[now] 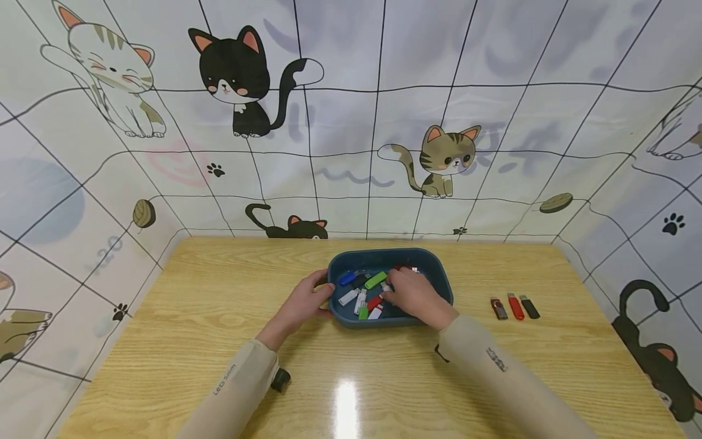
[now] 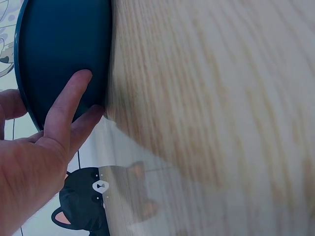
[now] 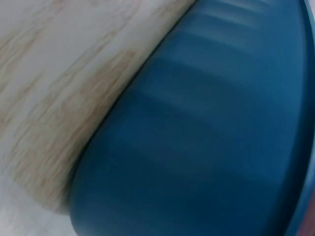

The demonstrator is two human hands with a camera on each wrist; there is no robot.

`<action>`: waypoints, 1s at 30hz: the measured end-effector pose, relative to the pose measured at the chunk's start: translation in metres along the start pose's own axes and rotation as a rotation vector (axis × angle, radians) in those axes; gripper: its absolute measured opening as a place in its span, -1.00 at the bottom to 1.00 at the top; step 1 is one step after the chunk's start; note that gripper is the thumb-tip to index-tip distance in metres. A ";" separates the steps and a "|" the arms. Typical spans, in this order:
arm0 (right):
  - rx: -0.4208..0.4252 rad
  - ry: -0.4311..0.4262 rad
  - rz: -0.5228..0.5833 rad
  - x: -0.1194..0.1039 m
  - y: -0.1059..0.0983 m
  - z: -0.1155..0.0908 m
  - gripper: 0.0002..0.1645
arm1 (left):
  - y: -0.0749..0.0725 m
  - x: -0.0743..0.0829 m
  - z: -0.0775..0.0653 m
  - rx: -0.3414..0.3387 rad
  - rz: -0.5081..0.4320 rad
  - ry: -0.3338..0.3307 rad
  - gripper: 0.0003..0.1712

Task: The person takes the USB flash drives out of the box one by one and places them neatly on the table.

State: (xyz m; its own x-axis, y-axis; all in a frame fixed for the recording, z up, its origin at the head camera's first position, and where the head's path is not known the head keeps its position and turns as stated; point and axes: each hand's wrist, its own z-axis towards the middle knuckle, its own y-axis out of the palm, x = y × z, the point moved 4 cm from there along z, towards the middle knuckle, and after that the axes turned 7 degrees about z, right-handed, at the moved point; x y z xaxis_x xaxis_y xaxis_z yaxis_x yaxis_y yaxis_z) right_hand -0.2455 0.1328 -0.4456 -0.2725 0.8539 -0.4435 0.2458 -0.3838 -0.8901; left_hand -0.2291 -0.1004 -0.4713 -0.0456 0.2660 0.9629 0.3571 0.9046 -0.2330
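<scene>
A dark blue plastic bin [image 1: 351, 322] holds several USB flash drives, among them a green one [image 1: 375, 280], a blue one [image 1: 347, 278], a red one [image 1: 375, 302] and a white one [image 1: 348, 297]. My left hand [image 1: 304, 302] holds the bin's left end; in the left wrist view its fingers [image 2: 66, 110] lie against the outer wall, one beyond the rim. Inside the bin, my right hand [image 1: 414, 296] reaches down among the drives with bent fingers. Its fingertips are mostly hidden, so whether they pinch a drive cannot be seen. The right wrist view shows only the bin's outer wall [image 3: 197, 123].
Right of the bin, three flash drives lie side by side on the wooden table [image 1: 219, 292]: a dark brownish-red one [image 1: 499, 308], a red one [image 1: 515, 306] and a black one [image 1: 529, 307]. Cat-patterned cloth [image 1: 351, 122] surrounds the table at the back and sides.
</scene>
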 end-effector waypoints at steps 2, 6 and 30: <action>-0.002 -0.004 -0.013 -0.002 0.002 0.001 -0.82 | 0.000 0.000 0.000 -0.003 -0.001 0.002 -0.42; -0.003 -0.004 -0.031 -0.005 0.003 0.001 -0.85 | 0.001 0.000 0.000 -0.002 -0.002 -0.001 -0.42; 0.020 -0.066 -0.022 -0.005 0.002 0.006 -0.82 | 0.001 0.000 -0.001 -0.003 -0.005 -0.017 -0.41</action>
State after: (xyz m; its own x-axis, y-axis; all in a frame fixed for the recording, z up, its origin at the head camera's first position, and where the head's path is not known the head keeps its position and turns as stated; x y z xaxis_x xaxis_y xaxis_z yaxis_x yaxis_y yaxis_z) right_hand -0.2491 0.1256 -0.4457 -0.3383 0.8375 -0.4290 0.2209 -0.3725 -0.9014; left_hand -0.2281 -0.0994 -0.4718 -0.0635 0.2674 0.9615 0.3593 0.9050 -0.2280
